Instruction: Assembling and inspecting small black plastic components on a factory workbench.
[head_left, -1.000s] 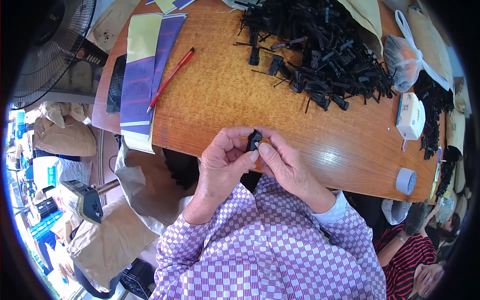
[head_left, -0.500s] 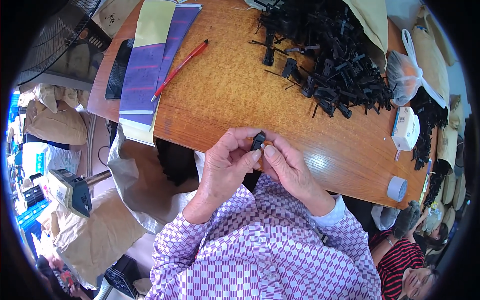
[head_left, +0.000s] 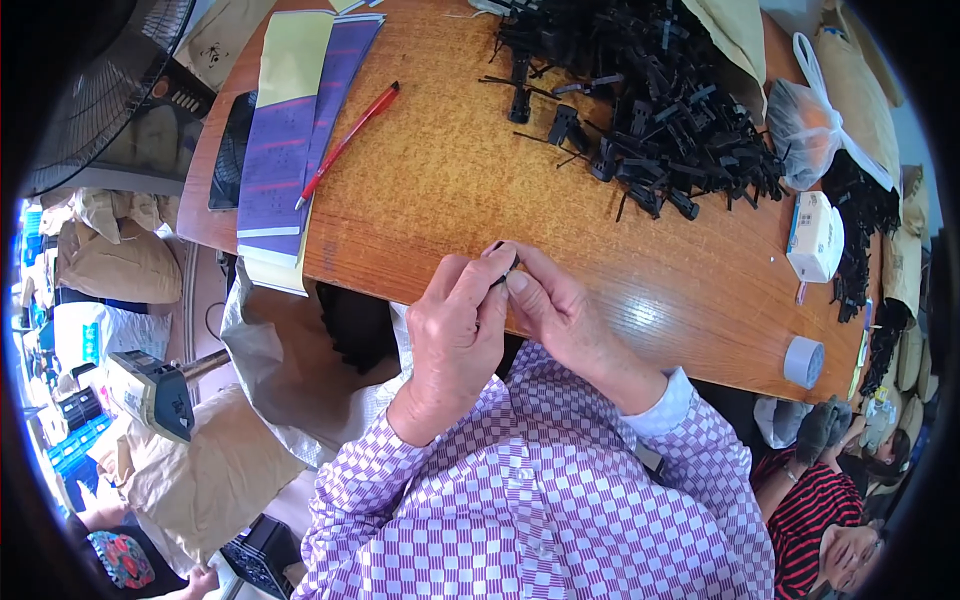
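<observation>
My left hand (head_left: 447,325) and my right hand (head_left: 568,318) meet just over the near edge of the wooden table. Both are closed, with the fingertips pinching a small black plastic part (head_left: 513,264) between them. Fingers cover most of it, so its full shape is hidden. Farther off on the table lies a big heap of black plastic parts (head_left: 660,120) with thin strips sticking out. A few of them (head_left: 563,124) lie loose at the heap's near left side.
On the table's left lie a red pen (head_left: 348,145), purple-and-yellow paper sheets (head_left: 275,160) and a dark phone (head_left: 233,150). At the right are a tissue pack (head_left: 815,238), a tape roll (head_left: 803,361) and a plastic bag (head_left: 805,130). An open sack (head_left: 262,345) stands below left; people sit nearby.
My left hand has turned over the black part, its fingers now curled across it. The part, plainly visible before, is mostly covered. At the lower left, another person's arm has come into view.
</observation>
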